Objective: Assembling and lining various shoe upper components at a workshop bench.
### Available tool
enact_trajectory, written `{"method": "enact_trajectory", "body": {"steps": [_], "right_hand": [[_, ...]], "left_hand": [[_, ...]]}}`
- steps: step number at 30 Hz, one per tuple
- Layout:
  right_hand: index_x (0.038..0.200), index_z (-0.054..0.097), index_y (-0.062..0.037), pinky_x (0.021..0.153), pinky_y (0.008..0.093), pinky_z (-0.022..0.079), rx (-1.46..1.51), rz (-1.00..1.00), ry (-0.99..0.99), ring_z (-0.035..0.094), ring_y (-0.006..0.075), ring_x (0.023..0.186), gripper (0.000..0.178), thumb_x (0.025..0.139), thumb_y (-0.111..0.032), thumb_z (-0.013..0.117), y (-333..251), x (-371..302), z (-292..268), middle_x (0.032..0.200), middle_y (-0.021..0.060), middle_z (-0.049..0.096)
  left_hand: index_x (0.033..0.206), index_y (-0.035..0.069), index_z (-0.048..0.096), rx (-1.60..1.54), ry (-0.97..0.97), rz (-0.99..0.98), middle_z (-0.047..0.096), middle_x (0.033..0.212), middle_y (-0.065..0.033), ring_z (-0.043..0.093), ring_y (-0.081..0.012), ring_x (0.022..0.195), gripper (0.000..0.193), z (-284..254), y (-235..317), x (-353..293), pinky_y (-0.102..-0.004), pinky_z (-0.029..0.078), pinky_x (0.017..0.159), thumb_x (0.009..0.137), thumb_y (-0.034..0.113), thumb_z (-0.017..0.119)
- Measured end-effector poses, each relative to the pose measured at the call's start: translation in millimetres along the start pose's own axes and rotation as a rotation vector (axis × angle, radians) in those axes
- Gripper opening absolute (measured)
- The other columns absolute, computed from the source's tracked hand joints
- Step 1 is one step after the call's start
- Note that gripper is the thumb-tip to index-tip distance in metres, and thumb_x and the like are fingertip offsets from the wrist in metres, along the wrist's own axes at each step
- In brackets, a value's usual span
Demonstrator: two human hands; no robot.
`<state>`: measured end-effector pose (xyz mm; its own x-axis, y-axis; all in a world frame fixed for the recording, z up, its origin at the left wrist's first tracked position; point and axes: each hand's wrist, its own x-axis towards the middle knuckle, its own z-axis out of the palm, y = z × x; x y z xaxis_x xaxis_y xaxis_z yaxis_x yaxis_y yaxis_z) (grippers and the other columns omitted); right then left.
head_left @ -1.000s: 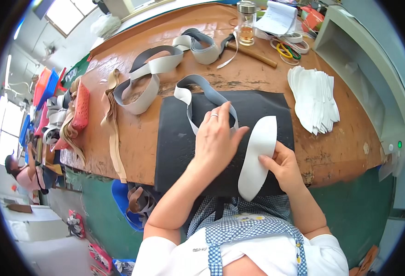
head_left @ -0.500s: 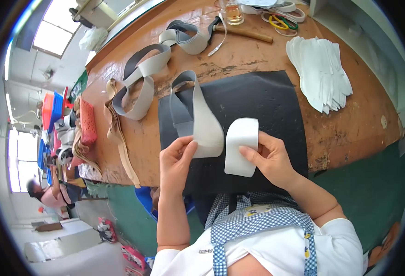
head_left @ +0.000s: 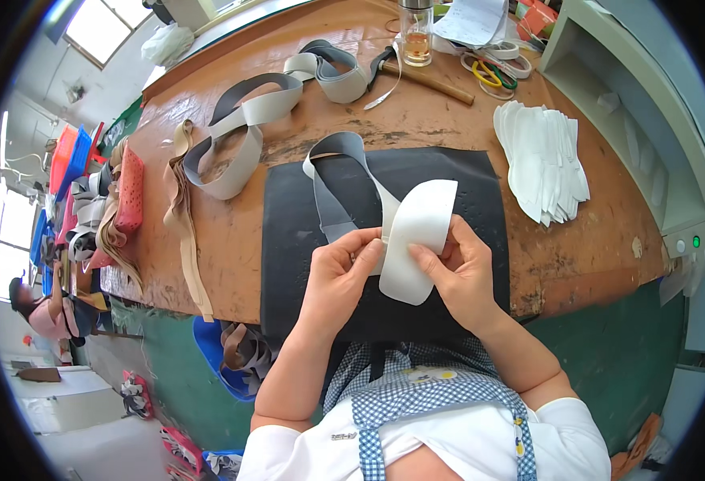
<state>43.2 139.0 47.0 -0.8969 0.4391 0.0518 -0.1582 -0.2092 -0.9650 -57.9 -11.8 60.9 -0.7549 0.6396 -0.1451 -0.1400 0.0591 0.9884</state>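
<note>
My left hand [head_left: 343,268] pinches the end of a long strip [head_left: 332,208], grey on one face and off-white on the other, which loops up over a black mat [head_left: 290,232]. Between the thumb and fingers of my right hand [head_left: 462,268] is a curved white piece [head_left: 421,220], smooth and slightly glossy. Its left edge lies against the strip's end, close to my left fingertips, and hides part of it. Whether the two are joined cannot be seen. Both hands are held above the mat.
More strip [head_left: 244,164] curls across the table [head_left: 561,276] to a roll. Right of the mat lies a stack of white pieces [head_left: 538,160]. Farther back are a hammer [head_left: 433,84], scissors [head_left: 487,74] and a glass of amber liquid [head_left: 416,48]. Tan strips [head_left: 184,232] hang over the left edge.
My hands have come together, bringing the white piece against the strip's end. The white piece has tilted, and the strip's loop has shifted. The whole view has moved a little.
</note>
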Motion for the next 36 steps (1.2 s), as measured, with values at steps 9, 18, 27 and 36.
{"method": "enact_trajectory", "body": {"steps": [9,18,27,36], "right_hand": [[0.12,0.057,0.0017,0.086,0.0284,0.056,-0.033,-0.009,0.002,0.066,0.0127,0.099,0.027,0.095,-0.001,0.065,-0.2,4.2,5.7,0.11,0.0075,0.067],[0.119,0.057,0.0012,0.085,0.0279,0.057,-0.103,-0.025,0.012,0.067,0.012,0.098,0.026,0.095,0.0,0.065,3.2,4.4,11.2,0.109,0.0075,0.067],[0.118,0.057,0.0026,0.077,0.0256,0.057,-0.205,0.082,-0.115,0.067,0.0096,0.087,0.034,0.09,-0.006,0.072,-11.0,20.8,8.3,0.099,0.0065,0.07],[0.114,0.06,0.0005,0.071,0.029,0.053,-0.123,-0.045,-0.116,0.063,0.0121,0.076,0.03,0.087,-0.005,0.07,7.9,50.3,22.4,0.084,0.0068,0.067]], "left_hand": [[0.12,-0.007,0.066,0.0,0.025,-0.027,0.071,0.101,-0.0049,0.064,-0.0074,0.092,0.03,-3.2,0.5,-1.0,-0.0221,0.05,0.085,0.1,0.014,0.062],[0.119,-0.008,0.066,0.002,0.041,-0.006,0.071,0.097,-0.0041,0.062,-0.0058,0.088,0.03,-6.3,-0.6,-2.8,-0.0209,0.05,0.08,0.1,0.015,0.062],[0.116,-0.01,0.065,-0.058,0.109,-0.017,0.074,0.098,-0.0107,0.068,-0.01,0.088,0.028,-13.5,0.2,-17.2,-0.0216,0.053,0.08,0.092,0.002,0.071],[0.117,-0.012,0.064,-0.072,0.212,-0.056,0.074,0.1,-0.013,0.068,-0.0117,0.088,0.031,-38.8,-8.0,-26.8,-0.0234,0.053,0.085,0.089,0.0,0.071]]}}
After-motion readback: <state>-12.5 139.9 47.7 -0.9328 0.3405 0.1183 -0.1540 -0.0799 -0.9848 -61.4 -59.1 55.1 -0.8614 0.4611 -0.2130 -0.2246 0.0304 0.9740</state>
